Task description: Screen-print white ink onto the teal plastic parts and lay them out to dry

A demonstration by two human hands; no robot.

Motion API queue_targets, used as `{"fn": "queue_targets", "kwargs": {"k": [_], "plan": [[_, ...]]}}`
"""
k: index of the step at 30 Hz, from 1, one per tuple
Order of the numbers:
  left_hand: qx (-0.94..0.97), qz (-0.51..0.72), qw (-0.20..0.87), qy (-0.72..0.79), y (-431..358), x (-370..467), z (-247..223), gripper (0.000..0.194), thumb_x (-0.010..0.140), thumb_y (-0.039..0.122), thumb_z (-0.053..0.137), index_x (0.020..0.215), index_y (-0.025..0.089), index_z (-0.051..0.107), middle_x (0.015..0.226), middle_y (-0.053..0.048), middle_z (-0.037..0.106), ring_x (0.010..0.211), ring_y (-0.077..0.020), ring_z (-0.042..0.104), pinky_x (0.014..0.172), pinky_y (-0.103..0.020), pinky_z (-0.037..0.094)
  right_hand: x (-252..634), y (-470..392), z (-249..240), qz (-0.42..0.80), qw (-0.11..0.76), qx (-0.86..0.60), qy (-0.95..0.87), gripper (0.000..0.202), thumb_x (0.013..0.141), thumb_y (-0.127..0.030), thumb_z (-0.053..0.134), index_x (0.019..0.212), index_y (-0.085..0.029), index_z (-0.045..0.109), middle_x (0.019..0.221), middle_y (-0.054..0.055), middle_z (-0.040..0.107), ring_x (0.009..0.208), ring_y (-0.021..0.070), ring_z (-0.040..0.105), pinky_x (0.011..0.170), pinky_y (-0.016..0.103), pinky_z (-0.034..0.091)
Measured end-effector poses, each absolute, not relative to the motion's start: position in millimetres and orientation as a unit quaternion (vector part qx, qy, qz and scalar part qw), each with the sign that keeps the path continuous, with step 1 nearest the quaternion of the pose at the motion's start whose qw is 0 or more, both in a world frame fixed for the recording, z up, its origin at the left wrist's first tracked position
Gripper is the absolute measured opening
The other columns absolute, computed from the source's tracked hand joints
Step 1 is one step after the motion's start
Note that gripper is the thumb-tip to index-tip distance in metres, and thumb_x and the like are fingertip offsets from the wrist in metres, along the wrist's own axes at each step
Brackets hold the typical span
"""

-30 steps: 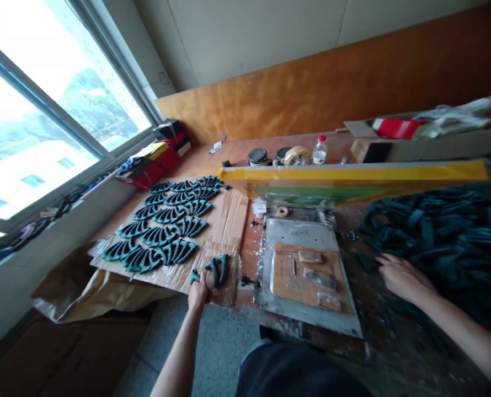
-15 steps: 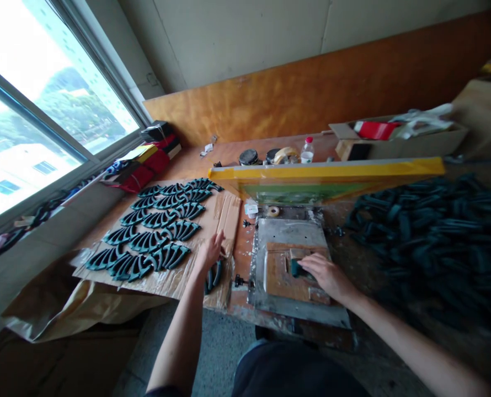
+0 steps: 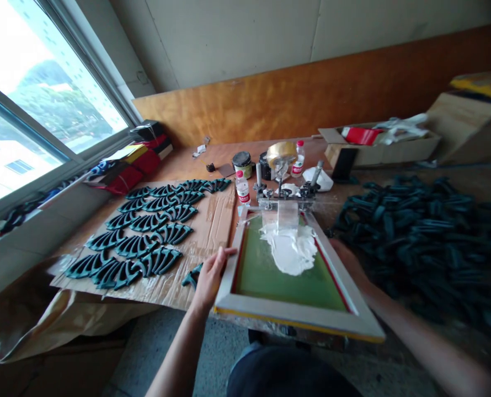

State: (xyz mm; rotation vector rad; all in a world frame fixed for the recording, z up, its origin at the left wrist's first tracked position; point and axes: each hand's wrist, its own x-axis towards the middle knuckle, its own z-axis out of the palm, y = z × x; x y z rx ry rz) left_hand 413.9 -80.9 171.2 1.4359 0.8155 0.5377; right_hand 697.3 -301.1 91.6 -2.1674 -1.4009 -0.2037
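A screen printing frame (image 3: 297, 309) lies lowered over the work spot, with green mesh (image 3: 257, 281) inside its pale border. White ink (image 3: 293, 253) is heaped on the mesh, against a squeegee (image 3: 287, 215) at the far end. My left hand (image 3: 211, 275) is closed at the left side of the frame, one digit over its edge. On the right side, my right hand (image 3: 348, 262) is blurred and its fingers are hidden behind the border. Beside my left hand lies a dark green curved piece (image 3: 192, 275). The frame covers the wooden jig.
Rows of dark green curved pieces (image 3: 125, 242) lie on cardboard (image 3: 212, 220) at left. A heap of similar pieces (image 3: 419, 237) is at right. Behind the frame stand a hinge clamp (image 3: 287, 193), bottles (image 3: 243, 187), cans (image 3: 242, 164) and an open box (image 3: 386, 146).
The raised frame has swung down over the jig, bringing the mesh and ink into view. My right hand has left the piece on the jig; both hands are now at the frame's sides.
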Motion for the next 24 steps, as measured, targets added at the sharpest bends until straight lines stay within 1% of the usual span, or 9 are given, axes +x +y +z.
{"fn": "queue_targets", "kwargs": {"k": [2,4,5,7,10,14,19,21,24], "plan": [[0.640,0.186,0.641,0.380,-87,404,135,0.064,0.076,0.061,0.063,0.121,0.016,0.065,0.078,-0.004,0.067,0.074,-0.0182,0.060,0.065,-0.025,0.045,718,-293,109,-0.107,0.294,-0.814,-0.490,0.042,0.095,-0.033,0.032,0.100,-0.015,0.070,0.095,0.011,0.066,0.084,0.0241,0.062,0.078,0.037,0.052],[0.661,0.156,0.616,0.400,-90,403,105,0.075,0.074,0.058,0.066,0.136,0.018,0.053,0.070,0.000,0.062,0.068,-0.0162,0.056,0.064,-0.025,0.043,724,-270,127,-0.125,0.300,-0.802,-0.501,0.035,0.091,-0.037,0.048,0.114,-0.015,0.063,0.114,0.015,0.060,0.101,0.0267,0.059,0.087,0.040,0.050],[0.677,0.145,0.596,0.407,-90,403,93,0.076,0.076,0.056,0.065,0.141,0.020,0.048,0.067,0.002,0.059,0.065,-0.0152,0.054,0.064,-0.024,0.042,721,-256,134,-0.125,0.286,-0.794,-0.521,0.039,0.087,-0.038,0.057,0.119,-0.016,0.060,0.120,0.015,0.057,0.107,0.0278,0.056,0.091,0.041,0.048],[0.714,0.121,0.556,0.407,-88,406,76,0.073,0.082,0.052,0.059,0.145,0.020,0.042,0.065,0.004,0.054,0.062,-0.0141,0.051,0.063,-0.024,0.040,707,-230,142,-0.098,0.222,-0.785,-0.569,0.039,0.079,-0.033,0.068,0.114,-0.017,0.059,0.115,0.013,0.058,0.108,0.0283,0.054,0.091,0.039,0.047],[0.753,0.093,0.518,0.394,-82,406,66,0.066,0.087,0.047,0.051,0.146,0.020,0.040,0.064,0.004,0.051,0.061,-0.0139,0.048,0.064,-0.024,0.039,677,-220,134,-0.026,0.139,-0.779,-0.610,0.009,0.081,-0.016,0.061,0.089,-0.019,0.061,0.089,0.007,0.063,0.090,0.0230,0.057,0.079,0.032,0.048],[0.752,0.089,0.521,0.393,-79,403,61,0.064,0.087,0.049,0.049,0.144,0.020,0.043,0.072,0.001,0.058,0.067,-0.0155,0.053,0.068,-0.025,0.041,656,-260,117,-0.002,0.144,-0.695,-0.705,0.026,0.081,-0.002,0.043,0.085,-0.018,0.062,0.085,0.007,0.064,0.087,0.0212,0.055,0.077,0.031,0.045],[0.712,0.110,0.547,0.427,-83,405,64,0.065,0.080,0.049,0.060,0.138,0.021,0.050,0.076,-0.001,0.063,0.073,-0.0178,0.059,0.071,-0.026,0.045,662,-281,130,0.065,0.148,-0.623,-0.765,0.026,0.075,-0.001,0.047,0.078,-0.021,0.063,0.079,0.003,0.063,0.081,0.0194,0.055,0.073,0.030,0.043],[0.706,0.110,0.549,0.433,-84,406,68,0.065,0.078,0.049,0.062,0.137,0.021,0.052,0.074,0.000,0.063,0.072,-0.0178,0.059,0.071,-0.026,0.045,660,-276,130,0.040,0.172,-0.649,-0.740,0.027,0.075,0.000,0.046,0.079,-0.021,0.063,0.079,0.004,0.063,0.082,0.0196,0.056,0.073,0.030,0.044],[0.706,0.110,0.553,0.428,-85,406,72,0.065,0.079,0.049,0.061,0.137,0.022,0.051,0.070,0.001,0.062,0.070,-0.0175,0.059,0.070,-0.026,0.045,649,-278,116,-0.055,0.220,-0.647,-0.728,0.034,0.079,0.000,0.041,0.091,-0.018,0.067,0.089,0.008,0.066,0.091,0.0219,0.057,0.079,0.034,0.047]]}}
